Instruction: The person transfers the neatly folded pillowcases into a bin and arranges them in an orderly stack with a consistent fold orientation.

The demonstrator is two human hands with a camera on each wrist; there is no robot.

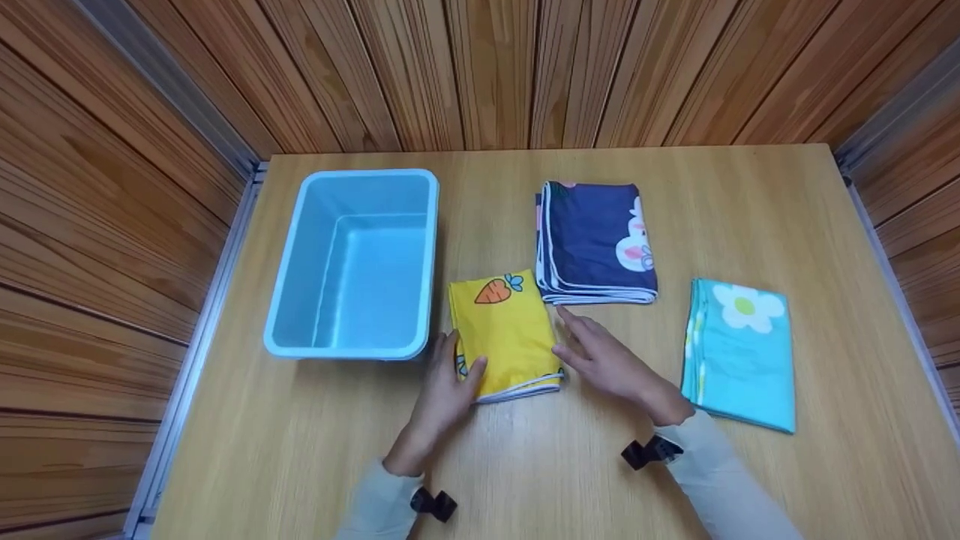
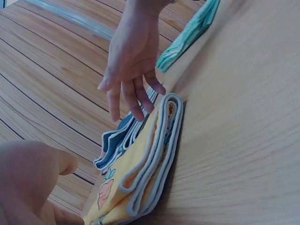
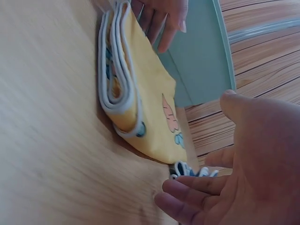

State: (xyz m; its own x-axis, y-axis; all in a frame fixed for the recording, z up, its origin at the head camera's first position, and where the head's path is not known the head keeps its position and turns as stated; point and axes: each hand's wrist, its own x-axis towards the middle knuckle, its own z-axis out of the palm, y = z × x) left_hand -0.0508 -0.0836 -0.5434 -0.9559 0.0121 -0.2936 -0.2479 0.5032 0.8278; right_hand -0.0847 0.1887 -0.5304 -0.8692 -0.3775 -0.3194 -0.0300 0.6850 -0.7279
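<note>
A folded yellow cloth (image 1: 510,337) with a carrot print and white edging lies on the table between my two hands. My left hand (image 1: 444,386) is at its left side, thumb over the lower left part and fingers along the edge. On the other side, my right hand (image 1: 604,360) is held beside the cloth, fingers extended and a small gap showing in the right wrist view. The layered folds of the yellow cloth (image 2: 159,154) face the left wrist camera. Neither hand grips it.
A light blue plastic bin (image 1: 375,277) stands to the left, close to the left hand. A folded navy cloth (image 1: 592,240) with a rabbit print lies behind the right hand. A folded turquoise cloth (image 1: 746,367) with a flower lies at the right. Wooden walls (image 1: 495,75) surround the table.
</note>
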